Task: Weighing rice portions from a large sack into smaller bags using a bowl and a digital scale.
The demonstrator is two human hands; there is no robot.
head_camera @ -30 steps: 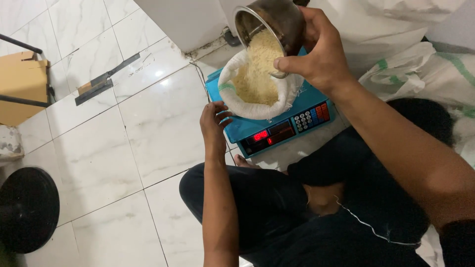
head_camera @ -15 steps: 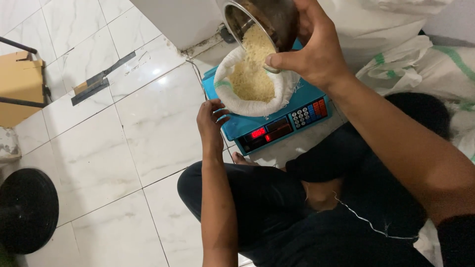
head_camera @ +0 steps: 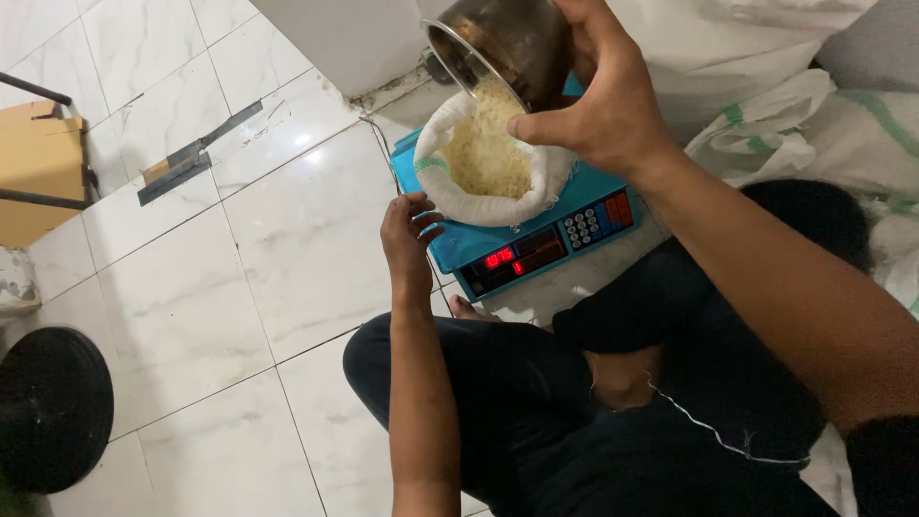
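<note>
Tilting a metal pot [head_camera: 512, 43], the right hand [head_camera: 598, 105] grips its rim over the grain bag [head_camera: 483, 163]. Left hand [head_camera: 407, 230] rests loosely curled, empty, beside the bag on the scale [head_camera: 536, 244].

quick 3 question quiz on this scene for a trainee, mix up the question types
1. True or false: the right hand tips a metal pot over the white bag.
2. What does the bag stand on? A) the floor tiles B) the blue scale C) a cardboard box
3. What is the left hand doing?

Key
1. True; pale grain shows at the pot's mouth and in the bag.
2. B.
3. It touches the bag's near side, fingers curled at the cloth.
</note>
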